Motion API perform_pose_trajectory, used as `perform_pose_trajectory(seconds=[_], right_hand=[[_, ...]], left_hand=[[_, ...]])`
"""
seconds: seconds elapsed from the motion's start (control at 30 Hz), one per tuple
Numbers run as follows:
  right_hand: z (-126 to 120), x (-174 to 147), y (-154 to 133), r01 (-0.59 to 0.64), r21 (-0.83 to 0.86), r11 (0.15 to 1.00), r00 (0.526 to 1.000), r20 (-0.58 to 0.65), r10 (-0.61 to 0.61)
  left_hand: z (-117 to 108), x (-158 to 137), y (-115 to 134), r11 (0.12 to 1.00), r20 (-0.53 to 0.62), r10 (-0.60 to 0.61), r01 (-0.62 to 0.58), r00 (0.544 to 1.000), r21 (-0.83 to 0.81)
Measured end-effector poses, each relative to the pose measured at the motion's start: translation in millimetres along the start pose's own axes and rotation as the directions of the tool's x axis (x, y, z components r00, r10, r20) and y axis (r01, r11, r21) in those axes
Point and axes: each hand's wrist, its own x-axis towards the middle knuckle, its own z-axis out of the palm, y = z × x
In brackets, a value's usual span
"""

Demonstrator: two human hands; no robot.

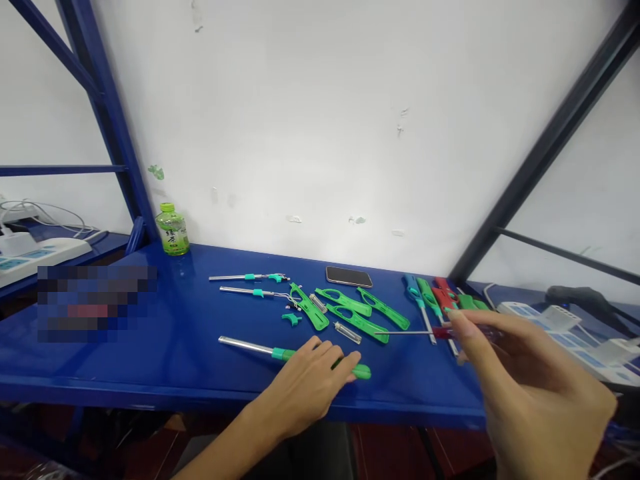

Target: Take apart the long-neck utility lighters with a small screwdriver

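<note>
My left hand (313,377) is closed over the green handle of a long-necked lighter (250,345), which lies near the table's front edge with its metal tube pointing left. In my right hand (535,387), raised at the right, is a screwdriver (443,332) with a red handle; its thin shaft points left, over the loose parts. Several green handle halves (384,309) lie beyond my hands, with a clear fuel tank (347,332) among them. A teal trigger (291,319) sits by itself. Two metal tubes with teal collars (240,291) lie farther left, with small inner parts attached.
A phone (349,276) lies at the back of the blue table (200,313). Several whole lighters (417,293) are grouped on the right, near power strips (535,320). A green-capped bottle (173,233) stands at the back left. Blue metal posts (113,113) flank the table.
</note>
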Motion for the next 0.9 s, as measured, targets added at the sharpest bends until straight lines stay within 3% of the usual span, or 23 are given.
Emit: perform_pose_trajectory(seconds=[0.23,0.47,0.7,0.9], right_hand=[[1.9,-0.6,-4.4,0.029,0.003,1.000,0.999,0.026,-0.029],[3.0,-0.5,-6.7,0.072,0.019,0.997,0.997,0.021,-0.073],[2.0,0.2,-3.3,0.108,0.021,0.994,0.992,0.061,-0.109],[0.5,-0.7,-5.3,0.105,0.037,0.994,0.993,0.052,-0.107]], left_hand=[[-5.7,-6.1,-1.0,0.997,-0.007,-0.068,0.068,0.998,0.039],[-8.9,-2.3,4.3,0.998,-0.017,-0.060,0.060,0.998,-0.001],[-3.2,-1.0,11.0,0.994,-0.110,-0.095,0.090,0.989,-0.055],[-4.1,1.5,10.0,0.997,-0.171,-0.054,0.042,0.984,-0.072]])
